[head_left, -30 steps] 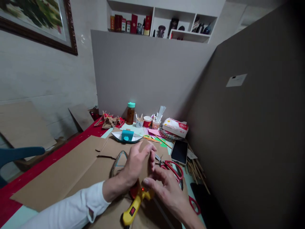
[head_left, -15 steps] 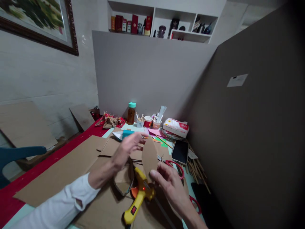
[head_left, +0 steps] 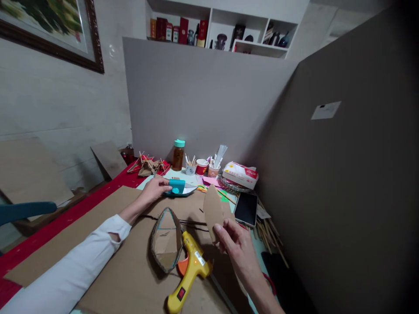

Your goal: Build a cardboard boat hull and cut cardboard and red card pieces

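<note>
My right hand (head_left: 237, 244) pinches the lower end of a leaf-shaped cardboard piece (head_left: 212, 207), which stands tilted upright. Farther back on the left, my left hand (head_left: 153, 191) has its fingers closed on the left end of a small model boat (head_left: 189, 190) with a teal box-like cabin (head_left: 177, 186) and a white deck. Between my arms lies an open boat-shaped cardboard hull (head_left: 165, 250) with blue lines inside. Beside the hull, a yellow glue gun (head_left: 188, 274) with an orange trigger rests on the cardboard, its glue stick sticking out to the lower right.
Cardboard sheets (head_left: 118, 266) cover much of the table. At the back are a bottle (head_left: 178, 156), cups (head_left: 202, 167) with sticks and pens, and a tissue pack (head_left: 240, 175). A tablet (head_left: 246, 208) and wooden sticks (head_left: 266, 233) lie right, by a grey partition (head_left: 334, 174).
My left hand has moved back and left from beside the leaf-shaped piece to the model boat and closed on it. My right hand has shifted slightly right with the cardboard piece.
</note>
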Available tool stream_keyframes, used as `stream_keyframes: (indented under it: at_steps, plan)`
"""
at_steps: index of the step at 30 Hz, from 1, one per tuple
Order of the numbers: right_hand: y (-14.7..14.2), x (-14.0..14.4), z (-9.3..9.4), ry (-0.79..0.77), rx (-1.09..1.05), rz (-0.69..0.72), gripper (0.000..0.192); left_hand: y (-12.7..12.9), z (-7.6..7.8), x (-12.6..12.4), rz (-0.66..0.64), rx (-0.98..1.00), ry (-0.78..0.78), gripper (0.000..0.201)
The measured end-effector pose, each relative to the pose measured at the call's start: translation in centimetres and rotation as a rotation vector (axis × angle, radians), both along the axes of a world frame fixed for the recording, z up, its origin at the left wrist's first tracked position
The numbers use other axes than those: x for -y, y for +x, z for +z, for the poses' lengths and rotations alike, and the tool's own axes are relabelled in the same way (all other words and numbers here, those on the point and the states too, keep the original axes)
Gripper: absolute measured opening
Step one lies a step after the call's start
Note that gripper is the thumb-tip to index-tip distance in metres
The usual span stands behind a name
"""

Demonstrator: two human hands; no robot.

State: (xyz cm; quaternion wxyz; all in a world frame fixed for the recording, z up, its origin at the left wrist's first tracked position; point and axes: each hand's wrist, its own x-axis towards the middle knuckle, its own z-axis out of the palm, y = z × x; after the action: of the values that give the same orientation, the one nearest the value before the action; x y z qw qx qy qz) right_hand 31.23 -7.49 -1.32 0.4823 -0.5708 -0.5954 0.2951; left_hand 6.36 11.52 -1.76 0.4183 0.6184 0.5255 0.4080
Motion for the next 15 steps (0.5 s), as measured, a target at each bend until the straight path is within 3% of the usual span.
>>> stream_keyframes:
  at_steps: [8, 15]
  plan:
    - [-0.1, 0.3, 0.4, -0.041, 0.083, -0.030, 0.042, 0.7, -0.4, 0.0, -0.117, 0.063, -0.065, 0.017]
    - [-0.1, 0.1, 0.2, -0.017, 0.065, -0.052, 0.043, 0.8, 2.1, 1.1, -0.201, 0.195, 0.060, 0.014]
